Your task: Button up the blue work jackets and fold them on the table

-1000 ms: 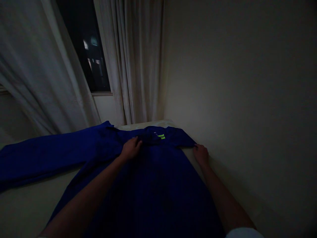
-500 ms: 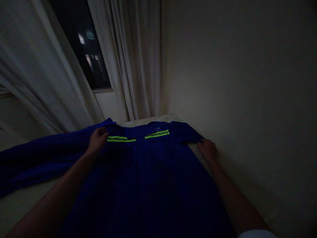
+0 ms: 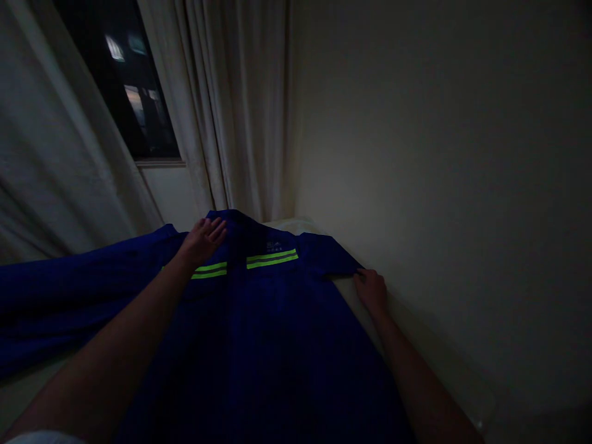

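Observation:
A dark blue jacket (image 3: 277, 345) with two neon-green stripes (image 3: 271, 259) across its chest lies spread on a pale bed (image 3: 351, 299). My left hand (image 3: 203, 239) rests flat on the jacket near the left shoulder, fingers stretched out, just above the left stripe. My right hand (image 3: 371, 290) sits at the jacket's right edge, fingers curled onto the hem of the right sleeve. One long sleeve (image 3: 69, 290) stretches far to the left.
A bare wall (image 3: 439, 154) runs close along the bed's right side. White curtains (image 3: 231, 111) hang behind the bed's head, and a dark window (image 3: 124, 92) shows between them. The room is dim.
My left hand moved up and right from beside the left stripe to the shoulder and flattened out. The collar area now stands raised. My right hand stayed at the right sleeve.

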Available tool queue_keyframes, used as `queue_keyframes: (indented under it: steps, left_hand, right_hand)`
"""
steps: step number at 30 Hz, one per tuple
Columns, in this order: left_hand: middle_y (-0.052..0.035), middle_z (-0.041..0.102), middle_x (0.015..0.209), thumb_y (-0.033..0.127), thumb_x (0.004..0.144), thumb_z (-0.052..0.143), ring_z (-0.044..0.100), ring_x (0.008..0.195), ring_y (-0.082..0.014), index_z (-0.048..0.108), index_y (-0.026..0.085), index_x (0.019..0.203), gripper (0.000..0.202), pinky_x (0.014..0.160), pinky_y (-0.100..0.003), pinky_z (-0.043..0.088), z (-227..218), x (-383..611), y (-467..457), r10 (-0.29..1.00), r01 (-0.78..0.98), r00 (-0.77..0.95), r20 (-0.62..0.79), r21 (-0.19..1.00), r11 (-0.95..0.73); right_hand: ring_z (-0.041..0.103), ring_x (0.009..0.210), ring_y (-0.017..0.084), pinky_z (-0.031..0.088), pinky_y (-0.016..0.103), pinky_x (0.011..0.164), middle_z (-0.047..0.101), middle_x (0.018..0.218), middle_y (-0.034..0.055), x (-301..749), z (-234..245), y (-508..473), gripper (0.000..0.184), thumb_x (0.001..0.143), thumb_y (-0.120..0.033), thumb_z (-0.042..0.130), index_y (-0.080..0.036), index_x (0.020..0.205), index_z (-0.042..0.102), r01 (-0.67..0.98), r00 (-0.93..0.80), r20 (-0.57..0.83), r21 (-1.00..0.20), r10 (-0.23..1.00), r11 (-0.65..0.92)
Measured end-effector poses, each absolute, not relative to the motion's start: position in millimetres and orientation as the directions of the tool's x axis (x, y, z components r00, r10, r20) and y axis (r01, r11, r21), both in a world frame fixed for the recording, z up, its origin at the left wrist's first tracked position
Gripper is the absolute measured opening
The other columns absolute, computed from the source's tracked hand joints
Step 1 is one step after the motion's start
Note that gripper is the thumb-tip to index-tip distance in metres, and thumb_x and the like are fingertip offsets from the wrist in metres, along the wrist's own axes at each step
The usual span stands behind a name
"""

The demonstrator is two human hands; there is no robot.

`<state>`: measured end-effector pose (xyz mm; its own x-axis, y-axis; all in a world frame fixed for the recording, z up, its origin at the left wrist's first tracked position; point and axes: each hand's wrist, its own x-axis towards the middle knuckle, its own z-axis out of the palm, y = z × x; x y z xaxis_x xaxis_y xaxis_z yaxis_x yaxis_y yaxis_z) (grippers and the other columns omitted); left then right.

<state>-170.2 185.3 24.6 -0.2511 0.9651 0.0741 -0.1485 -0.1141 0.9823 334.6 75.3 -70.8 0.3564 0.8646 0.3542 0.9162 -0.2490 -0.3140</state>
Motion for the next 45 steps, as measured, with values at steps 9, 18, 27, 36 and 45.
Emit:
queue_keyframes:
  steps: [9, 18, 27, 36, 45]
  left_hand:
    - [-0.0198, 0.059, 0.151, 0.034, 0.095, 0.053, 0.049, 0.145, -0.0372, 0.069, 0.016, 0.126, 0.039, 0.127, -0.059, 0.019, -51, -166, 128, 0.966, 0.835, -0.100, 0.238, 0.548, -0.048]
    - [-0.0172, 0.051, 0.160, 0.026, 0.101, 0.036, 0.047, 0.148, -0.0312, 0.052, 0.016, 0.151, 0.053, 0.127, -0.056, 0.021, -55, -166, 131, 0.979, 0.951, -0.013, 0.205, 0.304, -0.051]
    - [-0.0172, 0.051, 0.160, 0.021, 0.099, 0.038, 0.048, 0.147, -0.0290, 0.051, 0.014, 0.152, 0.055, 0.125, -0.052, 0.027, -55, -167, 129, 0.978, 0.977, 0.011, 0.206, 0.207, -0.055]
    - [-0.0156, 0.045, 0.164, 0.036, 0.105, 0.034, 0.043, 0.151, -0.0312, 0.051, 0.013, 0.152, 0.055, 0.124, -0.054, 0.030, -53, -162, 132, 0.982, 0.975, -0.031, 0.186, 0.220, -0.011]
    - [-0.0193, 0.070, 0.130, 0.020, 0.100, 0.038, 0.062, 0.125, -0.0334, 0.065, 0.015, 0.128, 0.039, 0.105, -0.048, 0.048, -11, -150, 89, 0.980, 0.982, 0.049, 0.191, 0.171, -0.083]
  right_hand:
    - [0.059, 0.117, 0.031, 0.046, 0.042, 0.103, 0.065, 0.124, 0.0199, 327, -54, 66, 0.044, 0.094, -0.034, 0.054, -0.012, 0.127, 0.072, 0.916, 0.370, 0.517, -0.341, 0.772, -0.211]
    - [0.068, 0.097, 0.024, 0.049, 0.033, 0.088, 0.074, 0.103, 0.0090, 108, -1, 96, 0.041, 0.107, -0.051, 0.044, -0.022, 0.099, 0.071, 0.873, -0.291, 0.274, -0.316, 0.917, 0.372]
    - [0.069, 0.119, 0.036, 0.052, 0.044, 0.096, 0.071, 0.128, 0.0252, -55, -28, 185, 0.053, 0.102, -0.054, 0.055, -0.008, 0.125, 0.068, 0.923, -0.088, 0.098, -0.367, 0.991, 0.118]
    - [0.073, 0.108, 0.026, 0.050, 0.034, 0.089, 0.075, 0.122, 0.0186, -21, -27, 197, 0.047, 0.113, -0.032, 0.027, -0.016, 0.118, 0.071, 0.905, -0.063, 0.090, -0.414, 0.994, 0.095]
    - [0.069, 0.090, 0.014, 0.043, 0.024, 0.080, 0.075, 0.097, 0.0038, 49, 33, 31, 0.045, 0.116, -0.039, 0.030, -0.019, 0.098, 0.067, 0.728, -0.445, 0.216, -0.477, 0.869, 0.492]
